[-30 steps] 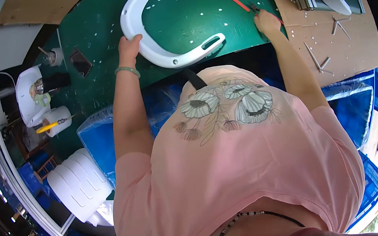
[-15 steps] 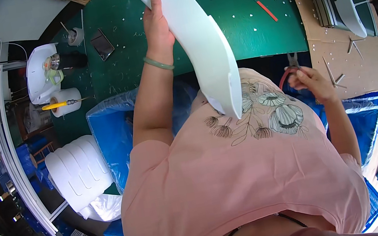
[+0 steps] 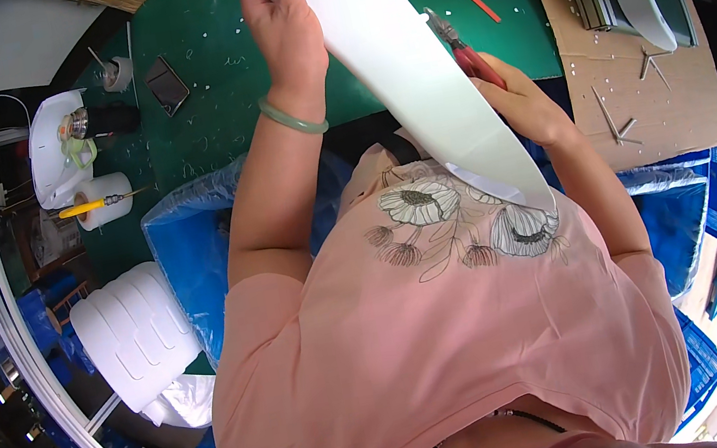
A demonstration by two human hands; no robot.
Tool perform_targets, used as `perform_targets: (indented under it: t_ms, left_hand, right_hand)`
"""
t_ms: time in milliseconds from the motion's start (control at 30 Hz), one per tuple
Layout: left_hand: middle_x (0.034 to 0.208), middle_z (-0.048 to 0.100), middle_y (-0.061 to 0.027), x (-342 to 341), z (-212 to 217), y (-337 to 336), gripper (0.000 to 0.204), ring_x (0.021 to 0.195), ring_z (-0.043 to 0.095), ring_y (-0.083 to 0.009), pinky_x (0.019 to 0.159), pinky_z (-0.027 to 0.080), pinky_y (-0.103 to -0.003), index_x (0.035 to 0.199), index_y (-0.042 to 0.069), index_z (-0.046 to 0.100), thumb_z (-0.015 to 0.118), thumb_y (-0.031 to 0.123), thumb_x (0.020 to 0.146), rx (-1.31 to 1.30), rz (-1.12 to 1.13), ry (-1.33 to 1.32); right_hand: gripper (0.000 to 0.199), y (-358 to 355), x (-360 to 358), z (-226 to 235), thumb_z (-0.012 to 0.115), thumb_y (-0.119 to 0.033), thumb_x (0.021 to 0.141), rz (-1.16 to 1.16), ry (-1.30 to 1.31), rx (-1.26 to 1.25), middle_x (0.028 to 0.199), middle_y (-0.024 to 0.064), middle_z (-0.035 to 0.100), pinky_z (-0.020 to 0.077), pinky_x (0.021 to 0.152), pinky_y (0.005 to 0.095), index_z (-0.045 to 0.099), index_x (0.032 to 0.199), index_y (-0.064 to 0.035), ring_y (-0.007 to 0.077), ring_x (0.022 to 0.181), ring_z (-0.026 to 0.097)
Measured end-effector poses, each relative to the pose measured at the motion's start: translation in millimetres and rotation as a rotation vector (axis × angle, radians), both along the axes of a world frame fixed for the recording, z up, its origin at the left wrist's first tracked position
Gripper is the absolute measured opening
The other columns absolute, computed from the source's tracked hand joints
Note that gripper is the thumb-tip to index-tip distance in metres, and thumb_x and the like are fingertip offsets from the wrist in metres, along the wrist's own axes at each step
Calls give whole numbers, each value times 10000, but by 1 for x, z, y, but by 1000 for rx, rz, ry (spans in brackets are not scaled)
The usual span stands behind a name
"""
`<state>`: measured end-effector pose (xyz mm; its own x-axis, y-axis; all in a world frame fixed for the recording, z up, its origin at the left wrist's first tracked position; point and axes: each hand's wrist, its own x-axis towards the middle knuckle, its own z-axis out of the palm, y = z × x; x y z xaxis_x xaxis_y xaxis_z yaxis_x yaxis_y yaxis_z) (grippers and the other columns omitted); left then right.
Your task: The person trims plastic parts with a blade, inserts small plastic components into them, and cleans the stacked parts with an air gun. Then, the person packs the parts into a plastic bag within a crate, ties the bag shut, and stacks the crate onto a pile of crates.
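Note:
A long, curved white plastic part [image 3: 407,62] slants across the view, its lower end close to my shirt front. My left hand [image 3: 286,30] is closed on its left edge near the top, thumb lying over the white face. In my right hand [image 3: 524,99] are red-handled nippers [image 3: 467,51]. Their metal jaws are at the part's right edge, beside a small white nub; whether they touch it I cannot tell. The part's far end runs out of view at the top.
On the green table [image 3: 211,96] lie white scraps, a dark phone-like slab [image 3: 166,85] and a red thin tool [image 3: 479,3]. Cardboard [image 3: 582,79] with white sprue pieces is at right. Plastic-lined blue bins [image 3: 189,244] stand below the table edge; stacked white parts [image 3: 134,336] sit left.
My right hand has brought the nippers up and left to the white part's right edge. The part has tilted, its lower end swinging right; my left hand keeps its hold.

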<state>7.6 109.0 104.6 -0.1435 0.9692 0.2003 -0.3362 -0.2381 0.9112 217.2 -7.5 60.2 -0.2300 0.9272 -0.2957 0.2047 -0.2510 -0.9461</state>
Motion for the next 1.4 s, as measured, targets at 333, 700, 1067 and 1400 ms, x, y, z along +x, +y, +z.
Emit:
perform_targets:
  t_ms: [333, 700, 1067, 1400]
  left_hand:
    - [1102, 540, -127, -8, 4, -12, 449, 985, 507, -171, 852, 417, -274, 1177, -85, 453, 459, 305, 955, 2, 84, -12]
    - [787, 512, 4, -12, -44, 3, 293, 683, 439, -67, 614, 390, -238, 932, 22, 475, 590, 289, 893, 162, 108, -34]
    - [850, 557, -18, -4, -47, 2, 280, 748, 516, -66, 664, 434, -226, 948, 18, 486, 530, 294, 925, 173, 47, -32]
    - [891, 571, -53, 2, -57, 8, 353, 775, 538, -93, 682, 457, -244, 993, -8, 482, 560, 325, 904, 21, 39, -98]
  right_hand:
    - [355, 6, -2, 24, 496, -170, 919, 127, -70, -16, 1074, 34, 512, 374, 870, 223, 453, 1214, 24, 93, 976, 455]
    - [386, -3, 9, 29, 504, -171, 909, 197, -188, 2, 1087, 37, 526, 388, 857, 237, 445, 1242, 17, 102, 963, 461]
    - [303, -5, 7, 31, 479, -167, 929, 189, -301, 95, 996, 51, 557, 409, 797, 238, 490, 1186, -6, 101, 872, 475]
    - [320, 5, 3, -10, 518, -315, 916, -58, -364, 162, 761, 49, 566, 429, 590, 296, 550, 1002, -8, 138, 622, 514]
